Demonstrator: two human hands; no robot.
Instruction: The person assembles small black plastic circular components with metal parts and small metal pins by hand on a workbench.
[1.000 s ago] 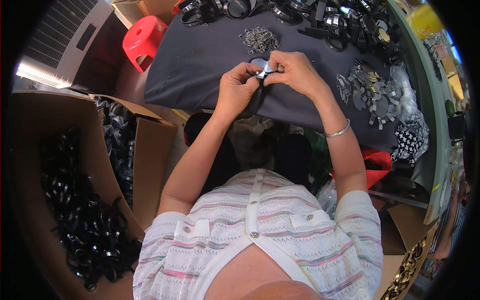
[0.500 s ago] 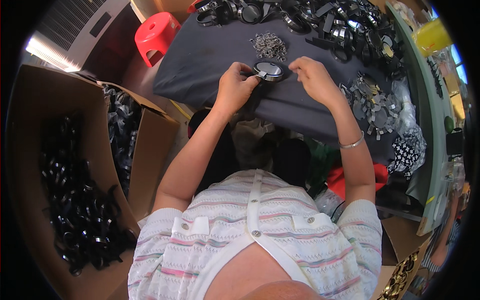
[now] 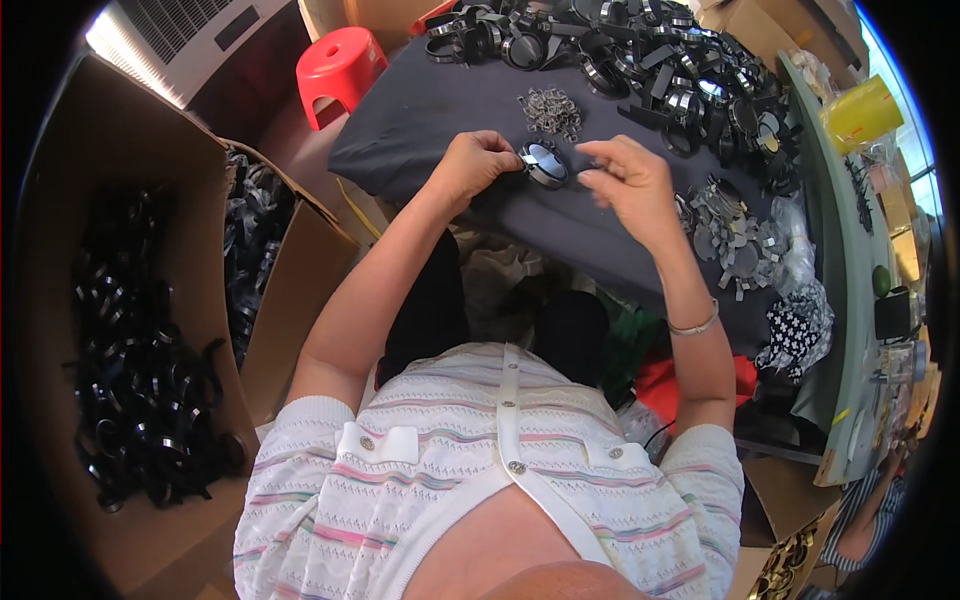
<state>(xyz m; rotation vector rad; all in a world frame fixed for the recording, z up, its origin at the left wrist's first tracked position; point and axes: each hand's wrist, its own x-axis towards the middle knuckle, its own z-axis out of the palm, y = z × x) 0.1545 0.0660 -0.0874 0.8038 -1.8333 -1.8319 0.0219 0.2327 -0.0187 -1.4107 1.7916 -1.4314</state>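
Observation:
Over the dark cloth-covered table (image 3: 400, 115), my left hand (image 3: 470, 170) pinches a round, shiny-faced watch (image 3: 545, 163) with a dark strap at its side. The strap is mostly hidden under the fingers, and the face is tilted. Just right of the watch, my right hand (image 3: 635, 190) is raised with thumb and fingers apart, slightly blurred, and nothing shows between them. Behind the watch lies a small heap of metal buckles (image 3: 551, 112). A pile of flat grey disc-shaped parts with tabs (image 3: 738, 238) lies beyond my right wrist.
Many black-strapped watches (image 3: 640, 60) are heaped along the table's far side. Cardboard boxes at the left hold black curved straps (image 3: 150, 380) and plastic-wrapped pieces (image 3: 250, 250). A red stool (image 3: 340, 68) stands far left. A green board edge (image 3: 850, 270) borders the right side.
The watch has tipped so that its face leans more to the right. My right hand has turned, its thumb and fingers now spread near the watch. The whole view has shifted slightly.

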